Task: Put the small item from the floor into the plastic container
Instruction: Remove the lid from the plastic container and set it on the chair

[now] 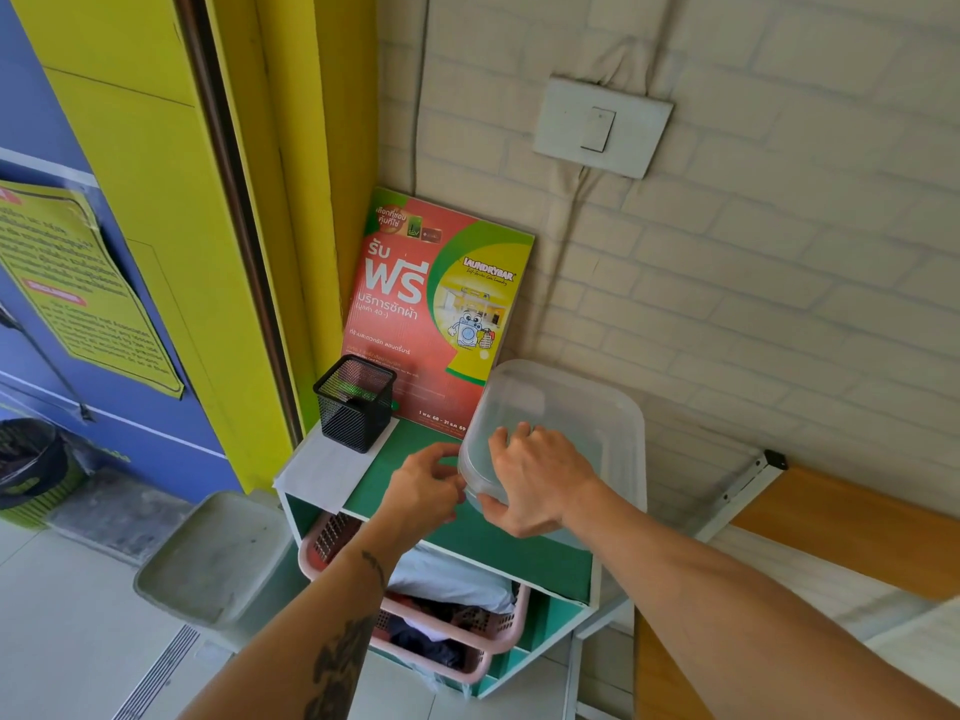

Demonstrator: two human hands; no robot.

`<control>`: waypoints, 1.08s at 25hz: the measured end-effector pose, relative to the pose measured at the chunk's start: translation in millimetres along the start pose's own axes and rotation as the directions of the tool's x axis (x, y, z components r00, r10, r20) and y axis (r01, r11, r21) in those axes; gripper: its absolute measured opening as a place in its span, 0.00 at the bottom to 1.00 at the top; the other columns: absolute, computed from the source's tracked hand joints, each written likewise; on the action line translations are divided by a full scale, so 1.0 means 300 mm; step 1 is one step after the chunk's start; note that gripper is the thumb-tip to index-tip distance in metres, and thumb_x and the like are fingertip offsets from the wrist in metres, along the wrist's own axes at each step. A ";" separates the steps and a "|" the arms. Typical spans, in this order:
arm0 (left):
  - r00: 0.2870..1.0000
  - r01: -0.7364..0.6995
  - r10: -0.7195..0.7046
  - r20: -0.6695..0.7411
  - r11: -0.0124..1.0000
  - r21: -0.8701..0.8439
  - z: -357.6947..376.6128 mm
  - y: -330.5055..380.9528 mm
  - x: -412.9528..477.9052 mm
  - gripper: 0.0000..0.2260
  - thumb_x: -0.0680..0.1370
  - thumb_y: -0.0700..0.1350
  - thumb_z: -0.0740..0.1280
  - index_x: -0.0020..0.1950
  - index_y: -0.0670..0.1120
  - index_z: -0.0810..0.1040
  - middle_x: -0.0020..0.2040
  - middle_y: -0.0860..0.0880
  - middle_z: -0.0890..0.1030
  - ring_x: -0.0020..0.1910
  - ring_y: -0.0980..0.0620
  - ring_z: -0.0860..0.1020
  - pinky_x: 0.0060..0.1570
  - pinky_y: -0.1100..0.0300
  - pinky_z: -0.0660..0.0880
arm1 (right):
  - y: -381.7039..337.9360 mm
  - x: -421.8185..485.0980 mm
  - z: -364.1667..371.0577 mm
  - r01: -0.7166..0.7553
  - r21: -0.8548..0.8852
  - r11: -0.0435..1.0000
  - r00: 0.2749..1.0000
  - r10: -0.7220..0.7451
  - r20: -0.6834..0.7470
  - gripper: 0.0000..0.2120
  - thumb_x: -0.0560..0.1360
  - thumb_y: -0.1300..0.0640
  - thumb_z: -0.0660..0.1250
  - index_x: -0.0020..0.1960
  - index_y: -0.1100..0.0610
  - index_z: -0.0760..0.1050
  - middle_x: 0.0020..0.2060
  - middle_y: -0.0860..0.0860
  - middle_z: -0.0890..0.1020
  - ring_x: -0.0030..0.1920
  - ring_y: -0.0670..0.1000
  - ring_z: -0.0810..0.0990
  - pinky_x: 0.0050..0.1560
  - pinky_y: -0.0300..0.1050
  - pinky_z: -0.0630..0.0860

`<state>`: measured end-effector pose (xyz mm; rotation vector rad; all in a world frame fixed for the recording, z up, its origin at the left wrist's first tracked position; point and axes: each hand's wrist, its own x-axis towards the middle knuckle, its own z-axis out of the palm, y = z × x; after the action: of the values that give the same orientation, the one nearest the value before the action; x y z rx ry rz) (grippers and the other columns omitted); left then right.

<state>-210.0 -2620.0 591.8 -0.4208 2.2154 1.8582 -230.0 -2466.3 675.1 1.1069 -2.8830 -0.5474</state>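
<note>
A translucent plastic container [571, 402] with its lid on stands at the right end of a green shelf top [384, 475]. My right hand [535, 475] grips the container's near left corner, fingers on the lid and thumb under the rim. My left hand [423, 485] is just left of that corner, its fingertips pinched together and touching the container's edge. I cannot see a small item; whatever the left fingers may hold is hidden.
A black mesh pen holder [356, 402] stands on white paper at the shelf's left end. A red poster [431, 304] leans on the wall behind. Pink laundry baskets [498, 631] fill the shelf below. A grey bin [213, 558] sits left, a wooden table [857, 522] right.
</note>
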 end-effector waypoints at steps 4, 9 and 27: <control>1.000 0.009 -0.010 -0.025 0.999 -0.048 0.001 0.001 0.004 0.15 0.75 0.35 0.65 0.59 0.50 0.78 0.47 0.46 0.86 0.47 0.42 0.85 0.42 0.51 0.84 | 0.032 0.011 -0.035 0.019 0.043 0.999 0.999 -0.017 -0.043 0.28 0.73 0.40 0.59 0.57 0.64 0.72 0.43 0.59 0.81 0.41 0.59 0.80 0.37 0.49 0.73; 1.000 0.000 0.000 -0.017 1.000 -0.025 -0.006 0.008 0.008 0.14 0.74 0.36 0.68 0.56 0.50 0.79 0.45 0.48 0.87 0.46 0.42 0.85 0.45 0.46 0.82 | 0.060 0.000 -0.053 0.002 0.080 0.997 0.996 0.005 -0.095 0.24 0.73 0.39 0.58 0.51 0.60 0.72 0.43 0.58 0.80 0.40 0.60 0.79 0.36 0.48 0.67; 0.938 -0.203 0.265 -0.225 0.943 0.263 0.041 0.148 0.005 0.16 0.78 0.40 0.60 0.66 0.48 0.75 0.60 0.48 0.81 0.53 0.48 0.78 0.53 0.53 0.76 | 0.198 -0.163 0.094 -0.513 0.538 0.669 0.816 0.575 0.062 0.31 0.78 0.41 0.56 0.76 0.53 0.55 0.75 0.57 0.60 0.73 0.60 0.60 0.67 0.59 0.67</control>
<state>-227.4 -2600.9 630.0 -0.3851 2.7341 1.6963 -235.5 -2384.6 673.6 0.1821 -3.0983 0.3614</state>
